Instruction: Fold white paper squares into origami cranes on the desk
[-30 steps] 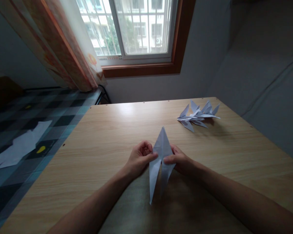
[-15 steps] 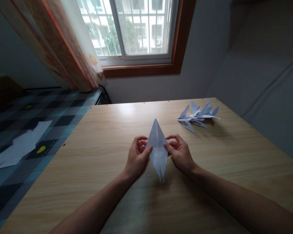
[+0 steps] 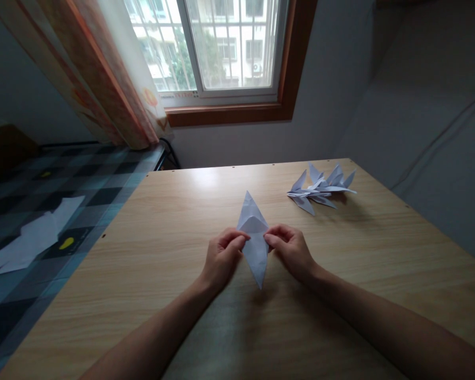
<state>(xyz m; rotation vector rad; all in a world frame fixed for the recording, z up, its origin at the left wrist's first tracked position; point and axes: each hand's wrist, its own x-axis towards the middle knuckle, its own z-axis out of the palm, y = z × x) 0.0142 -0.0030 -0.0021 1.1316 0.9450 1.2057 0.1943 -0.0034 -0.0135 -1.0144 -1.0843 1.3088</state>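
Folded paper (image 3: 256,253): compared with half a second ago, its split lower end has given way to a single point, and a curved fold now crosses its middle
Left hand (image 3: 222,258): thumb and fingers pinch the paper's left edge
Right hand (image 3: 295,250): thumb and fingers pinch the right edge
Paper's place: between both hands, over the wooden table (image 3: 174,221), far tip toward the window (image 3: 233,53)
Table's far right: cluster of folded white pieces (image 3: 320,191)
Beyond the left edge: white sheets (image 3: 35,240) on a checked bedcover (image 3: 103,170)
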